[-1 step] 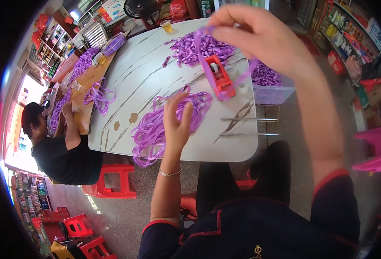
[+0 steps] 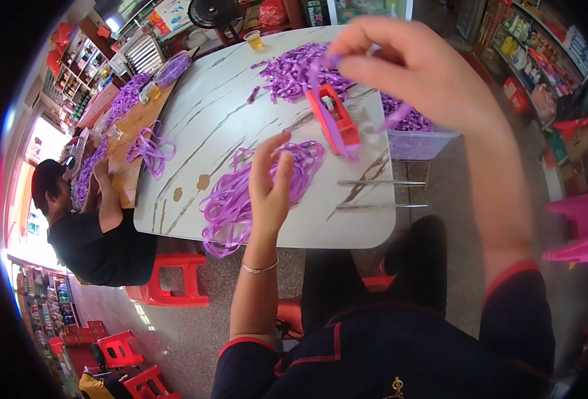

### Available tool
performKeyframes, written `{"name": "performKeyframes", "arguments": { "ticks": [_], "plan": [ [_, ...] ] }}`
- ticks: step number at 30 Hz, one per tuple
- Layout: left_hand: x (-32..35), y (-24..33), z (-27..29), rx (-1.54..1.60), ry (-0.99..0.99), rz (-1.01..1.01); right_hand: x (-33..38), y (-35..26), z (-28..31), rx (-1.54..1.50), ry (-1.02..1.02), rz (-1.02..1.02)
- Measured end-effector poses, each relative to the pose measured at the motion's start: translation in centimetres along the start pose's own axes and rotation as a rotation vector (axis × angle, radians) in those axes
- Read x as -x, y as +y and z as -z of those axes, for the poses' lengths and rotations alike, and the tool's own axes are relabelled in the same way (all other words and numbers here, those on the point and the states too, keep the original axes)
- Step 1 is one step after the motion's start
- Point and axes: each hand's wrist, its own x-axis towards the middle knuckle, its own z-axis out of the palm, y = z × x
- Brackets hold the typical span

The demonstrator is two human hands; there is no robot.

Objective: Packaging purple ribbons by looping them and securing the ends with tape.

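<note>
My right hand [image 2: 413, 66] is raised above the far side of the white marbled table [image 2: 207, 113], with its fingers pinched on a purple ribbon strip [image 2: 320, 76]. The strip runs down to a red tape dispenser [image 2: 334, 120] lying on the table. My left hand [image 2: 270, 183] is held upright with its fingers spread, just above a pile of looped purple ribbons [image 2: 230, 203] near the table's front edge. It grips nothing that I can see.
A heap of cut purple ribbon [image 2: 290, 66] lies at the far side, and a clear box [image 2: 417, 139] of ribbon stands at the right edge. Two thin metal rods [image 2: 380, 183] lie near the front. A person in black [image 2: 94, 233] works at the left. Red stools [image 2: 171, 279] stand below.
</note>
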Motion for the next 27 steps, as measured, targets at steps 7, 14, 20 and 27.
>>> {"name": "performKeyframes", "arguments": {
  "ticks": [7, 14, 20, 27],
  "plan": [
    [-1.0, 8.5, -5.2, 0.665, -0.687, 0.181, 8.3, -3.3, 2.6, 0.338, -0.059, 0.02],
    [1.3, 8.0, -10.7, 0.802, -0.902, 0.478, 14.8, -2.4, 4.3, 0.403, 0.035, -0.179],
    [2.8, 6.7, -13.2, 0.764, -0.825, 0.479, 18.5, -0.4, 2.4, 0.476, 0.348, -0.294],
    [3.4, 6.1, -14.7, 0.305, -0.687, 0.278, 20.5, -0.2, -2.9, -0.699, 0.474, -0.772]
  ]
}}
